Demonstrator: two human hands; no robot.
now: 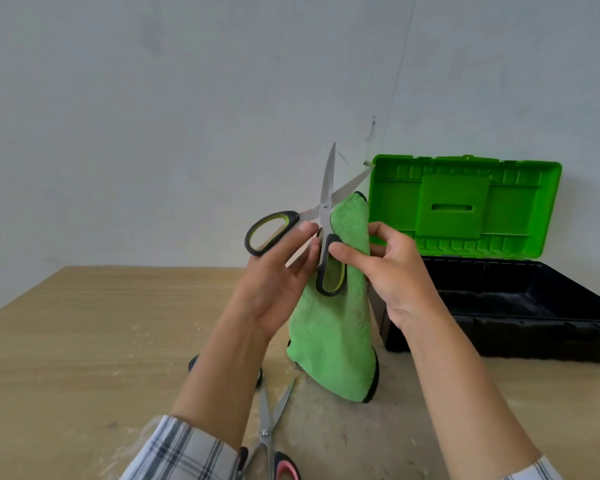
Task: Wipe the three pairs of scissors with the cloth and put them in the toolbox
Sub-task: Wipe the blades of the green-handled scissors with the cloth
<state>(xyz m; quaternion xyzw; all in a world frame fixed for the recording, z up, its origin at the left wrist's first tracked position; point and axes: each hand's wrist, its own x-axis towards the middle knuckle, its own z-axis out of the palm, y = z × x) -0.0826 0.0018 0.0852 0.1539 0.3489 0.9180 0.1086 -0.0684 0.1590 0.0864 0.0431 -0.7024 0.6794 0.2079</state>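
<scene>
Scissors (324, 209) with splayed steel blades sit in the grip of the left hand (278, 271), the right hand (399, 271) pinching fluffy green cloth (329, 327).

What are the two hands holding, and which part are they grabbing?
The left hand holds the open scissors just below the pivot, where the handles begin. The right hand pinches the green cloth near its top, thumb on the lower handle.

The bottom edge clipped the pink-handled scissors (266, 433); the left forearm (215, 375) hid most of a dark-handled pair (259, 375) at lower centre.
</scene>
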